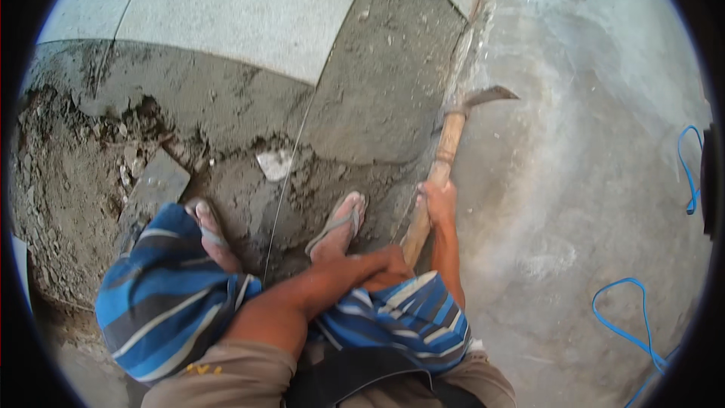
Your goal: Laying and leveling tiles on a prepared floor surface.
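Both my hands grip a pick with a thick wooden handle point(451, 140) and a curved, pointed metal head point(489, 96). My right hand point(439, 202) wraps round the middle of the handle. Lower down, my left hand point(390, 266) closes round the handle's near end, its arm crossing in front of me; part of that hand is hidden. The pick's head is at the border between a smooth concrete floor point(574, 189) and a bed of wet grey mortar point(385, 75), its point turned right over the concrete. I cannot tell whether it touches.
Large pale slabs point(242, 7) lie beyond the mortar. A thin taut string point(285, 193) runs between my sandalled feet. Rough soil and rubble point(68, 174) spread at left, beside a flat grey piece point(160, 181). A pale fragment point(274, 165) lies ahead. Blue cord point(646, 325) loops at right.
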A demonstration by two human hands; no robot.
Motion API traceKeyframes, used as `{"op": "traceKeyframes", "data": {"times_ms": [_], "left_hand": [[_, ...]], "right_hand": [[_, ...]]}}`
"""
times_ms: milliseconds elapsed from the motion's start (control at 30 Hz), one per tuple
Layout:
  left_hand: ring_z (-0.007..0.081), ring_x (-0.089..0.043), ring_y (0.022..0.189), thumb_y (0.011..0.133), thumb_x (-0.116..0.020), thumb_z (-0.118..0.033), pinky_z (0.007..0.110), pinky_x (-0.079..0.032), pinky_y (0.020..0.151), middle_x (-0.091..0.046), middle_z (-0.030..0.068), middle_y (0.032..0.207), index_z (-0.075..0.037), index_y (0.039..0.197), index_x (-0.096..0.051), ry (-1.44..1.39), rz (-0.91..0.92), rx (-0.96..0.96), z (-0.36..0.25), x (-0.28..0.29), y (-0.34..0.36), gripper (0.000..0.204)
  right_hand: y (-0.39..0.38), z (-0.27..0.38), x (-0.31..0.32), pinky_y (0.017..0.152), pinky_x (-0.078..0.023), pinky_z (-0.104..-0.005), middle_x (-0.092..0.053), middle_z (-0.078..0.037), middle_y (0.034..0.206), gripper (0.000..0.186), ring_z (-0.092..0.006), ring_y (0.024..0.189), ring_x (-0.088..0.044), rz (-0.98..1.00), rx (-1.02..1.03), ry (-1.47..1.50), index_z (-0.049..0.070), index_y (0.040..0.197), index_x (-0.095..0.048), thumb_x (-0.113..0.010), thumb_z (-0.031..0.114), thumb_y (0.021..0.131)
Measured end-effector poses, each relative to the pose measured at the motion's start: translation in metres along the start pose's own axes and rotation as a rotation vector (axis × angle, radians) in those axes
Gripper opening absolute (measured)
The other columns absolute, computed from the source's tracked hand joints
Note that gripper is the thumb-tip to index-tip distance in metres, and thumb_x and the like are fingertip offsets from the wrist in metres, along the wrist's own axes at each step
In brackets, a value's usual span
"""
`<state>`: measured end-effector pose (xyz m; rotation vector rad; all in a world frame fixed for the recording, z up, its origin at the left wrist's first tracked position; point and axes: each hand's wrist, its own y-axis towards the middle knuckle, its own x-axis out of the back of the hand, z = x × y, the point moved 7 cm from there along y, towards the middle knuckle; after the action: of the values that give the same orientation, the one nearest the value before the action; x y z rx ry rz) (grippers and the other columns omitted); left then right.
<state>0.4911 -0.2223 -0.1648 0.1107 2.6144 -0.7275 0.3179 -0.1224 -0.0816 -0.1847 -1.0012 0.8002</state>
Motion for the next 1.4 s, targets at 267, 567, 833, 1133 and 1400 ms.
{"op": "traceKeyframes", "data": {"times_ms": [267, 567, 833, 1133, 1400], "left_hand": [[0.0390, -0.072, 0.093, 0.063, -0.084, -0.049, 0.049, -0.056, 0.084, -0.074, 0.0213, 0.098, -0.006, 0.111, -0.072, 0.033, -0.139, -0.227, -0.101, 0.049, -0.074, 0.066], [0.0391, -0.072, 0.091, 0.062, -0.084, -0.049, 0.048, -0.057, 0.081, -0.074, 0.0218, 0.095, 0.000, 0.098, -0.075, 0.102, -0.319, -0.318, -0.092, 0.075, -0.056, 0.062], [0.0341, -0.073, 0.089, 0.059, -0.086, -0.049, 0.043, -0.057, 0.080, -0.074, 0.0237, 0.096, 0.005, 0.097, -0.077, -0.119, -0.153, -0.119, -0.060, 0.030, -0.054, 0.066], [0.0386, -0.072, 0.097, 0.064, -0.083, -0.046, 0.048, -0.057, 0.086, -0.073, 0.0234, 0.103, -0.006, 0.106, -0.075, 0.062, -0.301, -0.294, -0.114, 0.092, -0.077, 0.059], [0.0357, -0.073, 0.098, 0.059, -0.086, -0.051, 0.045, -0.058, 0.084, -0.073, 0.0250, 0.105, 0.004, 0.110, -0.072, -0.041, -0.028, 0.030, -0.037, 0.040, -0.055, 0.076]], "right_hand": [[-0.057, 0.109, 0.060, 0.058, -0.051, -0.0287, -0.063, -0.004, 0.078, 0.030, -0.0143, 0.061, -0.061, -0.088, 0.265, 0.100, 0.003, 0.104, -0.058, -0.073, 0.007, 0.079], [-0.015, 0.091, 0.042, 0.056, -0.050, -0.0300, -0.062, -0.004, 0.075, 0.028, -0.0135, 0.058, -0.060, -0.100, 0.251, -0.091, 0.002, 0.099, -0.057, -0.074, 0.010, 0.078], [0.000, 0.045, 0.018, 0.053, -0.052, -0.0310, -0.063, -0.004, 0.078, 0.034, -0.0137, 0.056, -0.060, -0.003, 0.078, -0.004, 0.000, 0.106, -0.059, -0.073, 0.010, 0.077], [-0.045, 0.136, 0.045, 0.058, -0.050, -0.0293, -0.063, -0.003, 0.079, 0.029, -0.0131, 0.064, -0.062, -0.099, 0.371, 0.088, 0.002, 0.104, -0.059, -0.074, 0.010, 0.080], [0.020, -0.009, 0.023, 0.051, -0.052, -0.0313, -0.062, -0.004, 0.074, 0.020, -0.0160, 0.054, -0.061, 0.003, -0.035, 0.089, 0.002, 0.093, -0.060, -0.071, 0.014, 0.082]]}}
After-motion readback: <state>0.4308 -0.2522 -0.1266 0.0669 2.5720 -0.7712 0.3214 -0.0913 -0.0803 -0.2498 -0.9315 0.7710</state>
